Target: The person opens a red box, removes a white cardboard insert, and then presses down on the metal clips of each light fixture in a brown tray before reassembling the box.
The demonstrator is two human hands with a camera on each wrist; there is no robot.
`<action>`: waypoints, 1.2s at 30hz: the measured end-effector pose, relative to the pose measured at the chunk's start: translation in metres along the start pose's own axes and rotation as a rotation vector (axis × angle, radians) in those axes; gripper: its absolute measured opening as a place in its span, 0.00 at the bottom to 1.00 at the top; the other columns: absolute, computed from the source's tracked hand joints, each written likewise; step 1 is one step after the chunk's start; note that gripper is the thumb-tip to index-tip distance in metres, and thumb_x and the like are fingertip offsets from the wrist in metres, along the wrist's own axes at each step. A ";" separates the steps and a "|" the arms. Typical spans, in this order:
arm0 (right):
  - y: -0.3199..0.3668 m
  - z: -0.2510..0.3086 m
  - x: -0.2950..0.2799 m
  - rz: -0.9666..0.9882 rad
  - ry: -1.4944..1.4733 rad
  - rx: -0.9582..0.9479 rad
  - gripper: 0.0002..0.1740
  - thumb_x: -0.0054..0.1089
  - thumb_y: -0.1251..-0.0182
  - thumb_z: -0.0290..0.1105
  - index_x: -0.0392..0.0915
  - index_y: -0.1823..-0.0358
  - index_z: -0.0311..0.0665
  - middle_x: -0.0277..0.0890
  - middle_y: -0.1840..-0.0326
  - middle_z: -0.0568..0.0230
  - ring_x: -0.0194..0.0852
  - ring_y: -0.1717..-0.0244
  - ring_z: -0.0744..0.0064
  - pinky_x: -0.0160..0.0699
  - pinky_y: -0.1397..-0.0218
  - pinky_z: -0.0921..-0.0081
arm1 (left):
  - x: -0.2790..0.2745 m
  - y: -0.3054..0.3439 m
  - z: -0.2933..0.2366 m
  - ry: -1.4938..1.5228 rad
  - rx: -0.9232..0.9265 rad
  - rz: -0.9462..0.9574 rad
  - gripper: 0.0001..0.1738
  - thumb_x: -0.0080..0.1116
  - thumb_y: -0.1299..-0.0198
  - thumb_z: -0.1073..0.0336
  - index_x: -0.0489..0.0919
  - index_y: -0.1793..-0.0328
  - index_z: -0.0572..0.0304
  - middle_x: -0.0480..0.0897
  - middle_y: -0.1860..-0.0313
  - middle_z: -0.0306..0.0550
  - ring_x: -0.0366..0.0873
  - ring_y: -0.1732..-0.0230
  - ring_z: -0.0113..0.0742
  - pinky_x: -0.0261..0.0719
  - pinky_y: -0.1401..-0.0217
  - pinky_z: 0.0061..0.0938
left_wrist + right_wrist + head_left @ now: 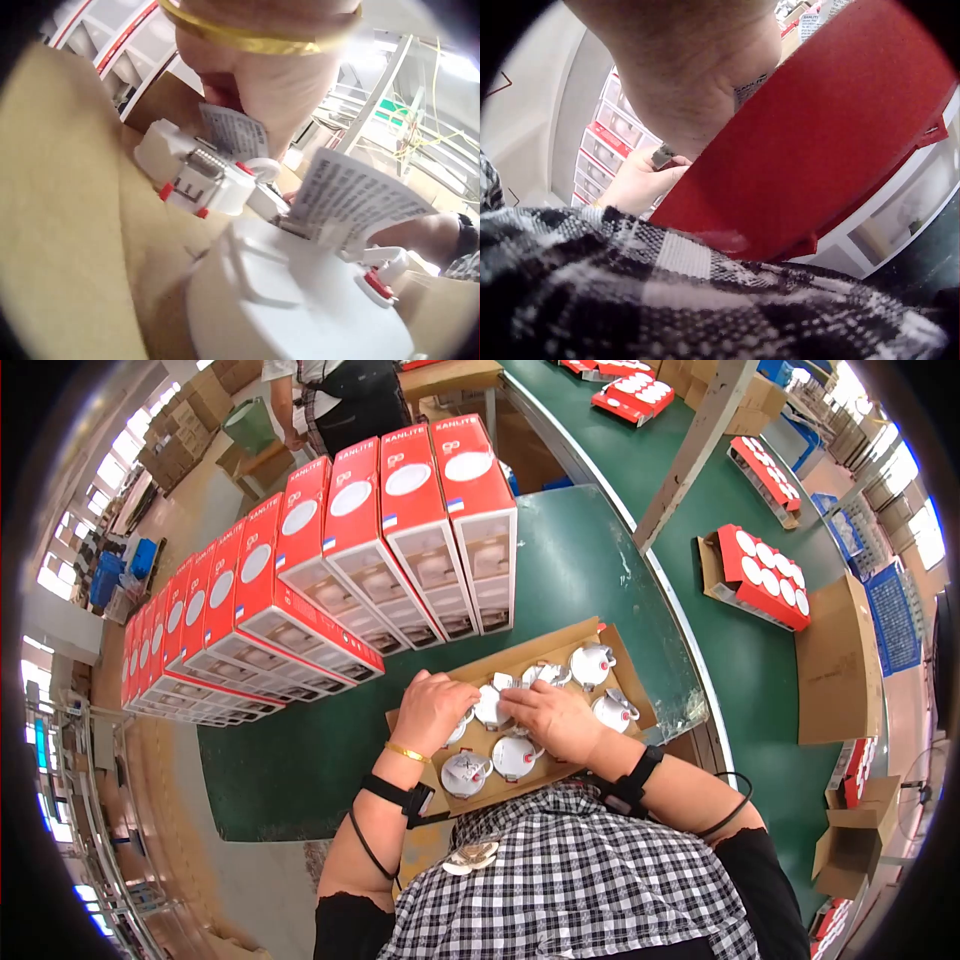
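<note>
An open cardboard box point(470, 797) holds several round white lamps with red parts, metal clips and printed leaflets. Over its left side, the left hand point(432, 712) bends its fingers at the edge of a middle white lamp point(489, 706). From the other side the right hand point(556, 720) grips that lamp, fingertips partly hidden. A large white lamp point(292, 300) fills the lower left wrist view, a printed leaflet point(352, 199) standing on it. Red cardboard point(817, 135) hides most of the right hand's work in the right wrist view.
A long row of red and white boxes point(350, 500) stands behind the open box on the green table point(290, 780). To the right, a green conveyor point(740, 660) carries red trays of lamps point(760, 575) and cardboard boxes point(840, 660). Another person point(355, 405) stands beyond the row.
</note>
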State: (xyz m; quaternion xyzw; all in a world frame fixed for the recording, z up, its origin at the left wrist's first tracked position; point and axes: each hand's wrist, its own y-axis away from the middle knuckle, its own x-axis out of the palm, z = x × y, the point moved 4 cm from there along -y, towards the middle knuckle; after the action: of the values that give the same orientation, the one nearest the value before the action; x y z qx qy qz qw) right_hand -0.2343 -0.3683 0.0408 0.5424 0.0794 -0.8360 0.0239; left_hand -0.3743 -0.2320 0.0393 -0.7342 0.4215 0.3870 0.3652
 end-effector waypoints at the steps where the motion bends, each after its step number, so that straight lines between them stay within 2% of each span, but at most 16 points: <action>1: 0.001 0.000 -0.001 0.000 -0.016 -0.007 0.20 0.60 0.40 0.30 0.81 0.45 0.45 0.78 0.40 0.72 0.75 0.51 0.65 0.81 0.47 0.71 | -0.002 0.001 -0.003 0.018 -0.001 -0.017 0.03 0.69 0.45 0.64 0.86 0.66 0.51 0.87 0.67 0.35 0.81 0.62 0.36 0.71 0.56 0.34; 4: 0.004 -0.001 -0.015 -0.013 -0.047 -0.019 0.22 0.62 0.44 0.28 0.82 0.45 0.46 0.78 0.40 0.73 0.75 0.50 0.65 0.81 0.46 0.71 | -0.021 0.002 -0.027 0.049 0.012 -0.095 0.04 0.69 0.45 0.64 0.86 0.64 0.51 0.86 0.62 0.36 0.80 0.58 0.39 0.71 0.53 0.34; 6: 0.014 0.003 -0.028 0.002 -0.112 -0.136 0.25 0.66 0.52 0.25 0.84 0.47 0.44 0.80 0.39 0.71 0.76 0.48 0.64 0.79 0.41 0.69 | -0.017 0.016 -0.038 0.091 -0.027 0.042 0.04 0.66 0.42 0.62 0.86 0.64 0.49 0.84 0.62 0.35 0.79 0.56 0.39 0.73 0.50 0.36; 7: 0.022 0.004 -0.031 0.068 -0.129 -0.134 0.26 0.69 0.55 0.25 0.85 0.48 0.44 0.81 0.41 0.71 0.76 0.48 0.65 0.79 0.42 0.70 | -0.014 0.023 -0.041 0.117 0.075 0.055 0.04 0.65 0.42 0.63 0.86 0.65 0.51 0.85 0.64 0.36 0.80 0.58 0.40 0.75 0.49 0.36; 10: 0.044 0.003 -0.016 0.147 -0.155 -0.147 0.27 0.71 0.56 0.26 0.86 0.48 0.45 0.82 0.43 0.72 0.77 0.49 0.66 0.79 0.42 0.70 | -0.002 0.039 -0.042 0.180 0.029 0.120 0.04 0.66 0.42 0.63 0.86 0.67 0.52 0.85 0.66 0.38 0.80 0.60 0.41 0.76 0.50 0.37; 11: 0.045 0.006 -0.018 0.144 -0.154 -0.143 0.27 0.71 0.56 0.26 0.86 0.48 0.45 0.82 0.43 0.72 0.77 0.49 0.66 0.79 0.42 0.70 | 0.000 0.041 -0.042 0.179 0.034 0.122 0.04 0.66 0.42 0.63 0.86 0.67 0.52 0.85 0.66 0.38 0.80 0.60 0.41 0.76 0.50 0.37; 13: 0.045 0.011 -0.023 0.108 -0.188 -0.091 0.21 0.67 0.49 0.26 0.87 0.51 0.44 0.83 0.50 0.73 0.76 0.47 0.68 0.78 0.40 0.70 | 0.002 0.044 -0.042 0.210 -0.020 0.129 0.05 0.66 0.43 0.62 0.86 0.67 0.53 0.85 0.68 0.40 0.80 0.62 0.42 0.77 0.52 0.38; 17: 0.048 0.010 -0.024 0.066 -0.195 -0.096 0.21 0.68 0.49 0.26 0.86 0.49 0.44 0.83 0.50 0.72 0.77 0.47 0.66 0.79 0.41 0.69 | -0.003 0.037 -0.046 0.231 -0.019 0.122 0.05 0.67 0.44 0.63 0.86 0.67 0.53 0.86 0.68 0.41 0.80 0.62 0.44 0.76 0.53 0.38; 19: 0.047 0.002 -0.036 -0.008 -0.250 0.036 0.25 0.69 0.50 0.26 0.85 0.46 0.45 0.83 0.45 0.71 0.77 0.48 0.64 0.81 0.44 0.69 | -0.022 0.024 -0.049 0.223 -0.033 -0.047 0.04 0.68 0.44 0.64 0.86 0.66 0.53 0.86 0.68 0.40 0.80 0.61 0.44 0.76 0.53 0.38; 20: 0.044 0.000 -0.038 -0.007 -0.245 0.041 0.25 0.69 0.50 0.26 0.85 0.46 0.45 0.83 0.45 0.71 0.77 0.48 0.64 0.81 0.44 0.69 | -0.030 0.012 -0.053 0.229 -0.030 -0.048 0.04 0.68 0.44 0.64 0.86 0.66 0.53 0.86 0.68 0.40 0.80 0.61 0.44 0.76 0.53 0.38; 22: 0.036 -0.011 -0.038 0.013 -0.079 0.150 0.26 0.69 0.51 0.26 0.84 0.46 0.44 0.82 0.44 0.70 0.78 0.48 0.63 0.81 0.44 0.69 | -0.044 -0.018 -0.055 0.196 -0.035 -0.112 0.04 0.69 0.45 0.64 0.86 0.67 0.54 0.85 0.68 0.40 0.80 0.60 0.44 0.76 0.52 0.39; 24: 0.030 -0.021 -0.033 -0.019 -0.038 0.115 0.25 0.68 0.50 0.26 0.83 0.46 0.41 0.80 0.41 0.69 0.78 0.49 0.63 0.82 0.45 0.69 | -0.025 -0.040 -0.046 0.177 -0.047 -0.083 0.04 0.69 0.45 0.64 0.86 0.66 0.53 0.86 0.67 0.40 0.80 0.59 0.44 0.76 0.51 0.39; 26: 0.026 -0.026 -0.036 -0.042 0.044 0.143 0.25 0.66 0.47 0.28 0.81 0.44 0.38 0.79 0.41 0.66 0.78 0.47 0.62 0.81 0.43 0.68 | 0.005 -0.057 -0.035 0.136 -0.015 0.040 0.04 0.68 0.44 0.64 0.87 0.65 0.53 0.87 0.66 0.41 0.81 0.59 0.45 0.77 0.50 0.39; 27: 0.026 -0.029 -0.035 -0.034 0.074 0.155 0.21 0.63 0.45 0.29 0.81 0.47 0.37 0.79 0.41 0.67 0.78 0.49 0.63 0.82 0.45 0.68 | 0.015 -0.059 -0.032 0.120 -0.044 0.105 0.04 0.67 0.44 0.64 0.88 0.64 0.52 0.87 0.66 0.42 0.81 0.59 0.45 0.78 0.50 0.39; 32: 0.032 -0.040 -0.028 -0.021 0.095 0.149 0.16 0.59 0.42 0.30 0.81 0.52 0.40 0.79 0.43 0.68 0.78 0.51 0.66 0.82 0.49 0.69 | 0.030 -0.060 -0.034 0.077 -0.034 0.132 0.04 0.68 0.44 0.64 0.88 0.65 0.52 0.87 0.68 0.42 0.81 0.60 0.44 0.78 0.52 0.38; 36: 0.042 -0.038 -0.042 -0.056 -0.014 0.106 0.17 0.63 0.43 0.31 0.81 0.50 0.41 0.80 0.44 0.69 0.78 0.51 0.64 0.81 0.46 0.67 | 0.019 -0.052 -0.047 0.109 -0.012 0.064 0.03 0.68 0.44 0.64 0.87 0.65 0.52 0.87 0.67 0.41 0.81 0.61 0.44 0.77 0.54 0.38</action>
State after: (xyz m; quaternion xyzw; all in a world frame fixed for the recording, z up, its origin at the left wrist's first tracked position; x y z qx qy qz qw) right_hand -0.1770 -0.4055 0.0596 0.5346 0.0500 -0.8432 -0.0276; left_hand -0.3082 -0.2590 0.0537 -0.7425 0.4618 0.3604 0.3249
